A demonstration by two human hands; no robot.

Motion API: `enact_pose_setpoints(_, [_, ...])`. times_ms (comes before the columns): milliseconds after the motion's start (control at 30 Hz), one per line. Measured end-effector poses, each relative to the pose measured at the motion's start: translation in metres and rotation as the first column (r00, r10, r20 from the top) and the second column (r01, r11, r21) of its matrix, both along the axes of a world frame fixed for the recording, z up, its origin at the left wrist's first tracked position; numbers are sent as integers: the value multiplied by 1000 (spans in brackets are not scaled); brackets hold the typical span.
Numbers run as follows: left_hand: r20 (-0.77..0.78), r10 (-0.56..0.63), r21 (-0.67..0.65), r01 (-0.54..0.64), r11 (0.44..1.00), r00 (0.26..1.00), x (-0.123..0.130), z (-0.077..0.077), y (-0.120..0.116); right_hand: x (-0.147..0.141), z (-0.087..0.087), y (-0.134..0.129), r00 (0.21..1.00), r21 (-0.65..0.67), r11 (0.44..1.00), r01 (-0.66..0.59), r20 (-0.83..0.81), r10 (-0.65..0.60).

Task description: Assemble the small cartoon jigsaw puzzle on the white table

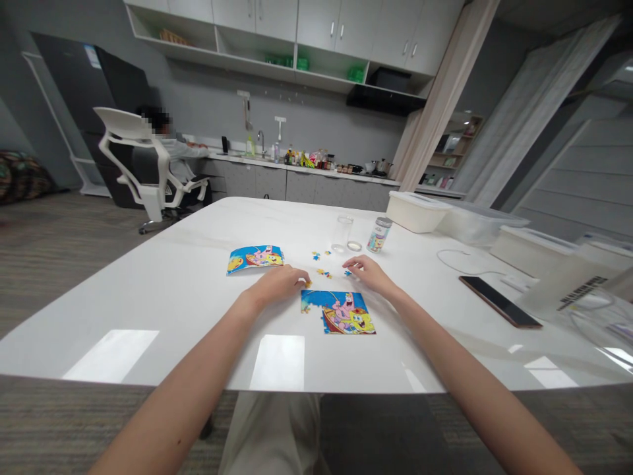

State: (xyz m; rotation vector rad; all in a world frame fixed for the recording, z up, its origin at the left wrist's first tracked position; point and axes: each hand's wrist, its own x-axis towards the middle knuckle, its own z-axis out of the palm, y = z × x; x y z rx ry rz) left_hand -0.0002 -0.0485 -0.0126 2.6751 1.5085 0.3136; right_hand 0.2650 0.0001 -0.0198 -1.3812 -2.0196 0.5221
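Note:
A partly assembled cartoon jigsaw puzzle lies flat near the table's front edge, with a gap at its lower left. Just beyond its upper left corner, my left hand is closed, its fingertips on a small yellow puzzle piece. My right hand hovers low past the upper right corner, fingers apart and slightly bent, beside a blue puzzle piece. Several loose puzzle pieces are scattered between the hands. Behind my left hand, a curled picture sheet shows the same cartoon.
A clear jar, a ring-shaped lid and a printed can stand farther back. White bins line the right side, with a phone and a white cable nearby. A person sits in a white chair at back left.

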Motion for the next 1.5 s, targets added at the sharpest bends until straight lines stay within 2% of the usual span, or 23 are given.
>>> enact_pose_setpoints(133, [-11,38,12,-38,999,999,-3,-2,4,4,-5,1,998,47,999,23,62,-26])
enact_pose_setpoints(300, [-16,53,13,-53,999,998,-5,1,1,5,-9,1,998,-8,1000,23,62,-23])
enact_pose_setpoints(600, [-45,42,8,-41,999,998,-6,3,1,2,-7,-3,997,-77,994,-75,12,76])
enact_pose_setpoints(700, [-51,-5,-2,5,1000,999,-6,5,0,0,-7,-6,995,-46,994,-103,14,103])
enact_pose_setpoints(800, [-83,4,16,-3,1000,997,-6,5,1,-2,-7,-8,992,-2,993,-120,39,120])
enact_pose_setpoints(1000, [-104,22,52,-17,999,994,-6,1,3,-3,-8,-10,987,6,988,-153,48,153])
enact_pose_setpoints(1200, [-120,-18,47,24,999,993,-3,3,1,-4,-10,-10,987,22,987,-157,49,156])
enact_pose_setpoints(1500, [-115,58,76,-50,996,992,0,4,-1,-7,-11,-17,966,158,953,-257,41,254])
